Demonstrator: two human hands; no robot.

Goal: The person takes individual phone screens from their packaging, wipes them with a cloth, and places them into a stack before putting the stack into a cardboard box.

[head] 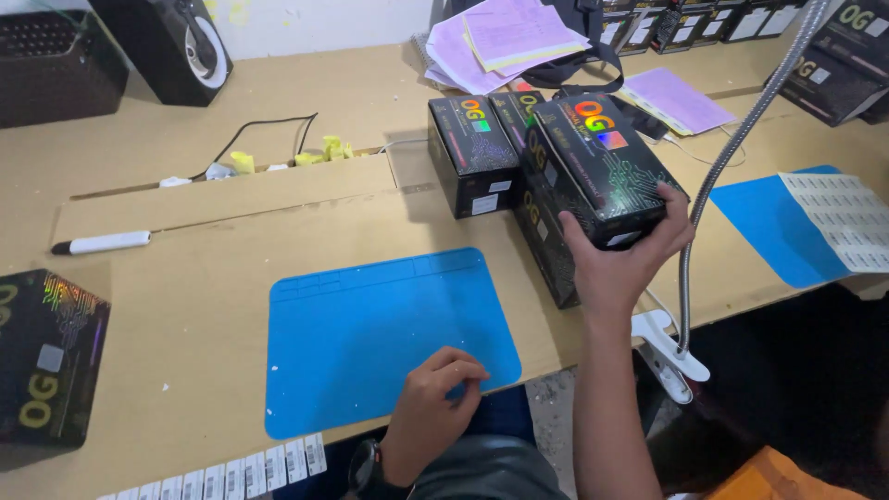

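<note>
A black box (597, 167) with rainbow-foil print is gripped by the right hand (622, 264), raised above the counter (185, 315) just right of the blue mat (370, 333). The fingers (674, 215) are wrapped around the box's near end, thumb on the left side, the others on the right. The box's long axis is seen to run away from the person, slightly up and to the left, with its top face tilted toward the camera.

The left hand (435, 393) is rested at the mat's near edge, its fingers loosely curled; whether something small is pinched between them cannot be told from this view. It lies well apart from the held box, so the right hand is the nearer by far.

Beyond the mat, further black boxes (472, 153) of the same kind are stood on the counter, touching one another, directly behind and below the held one. A strip of small white labels (241, 472) is laid along the counter's edge left of the mat's near corner. A white marker (102, 243) is placed well left of the mat, and a clamped gooseneck stem (722, 176) rises to its right.
</note>
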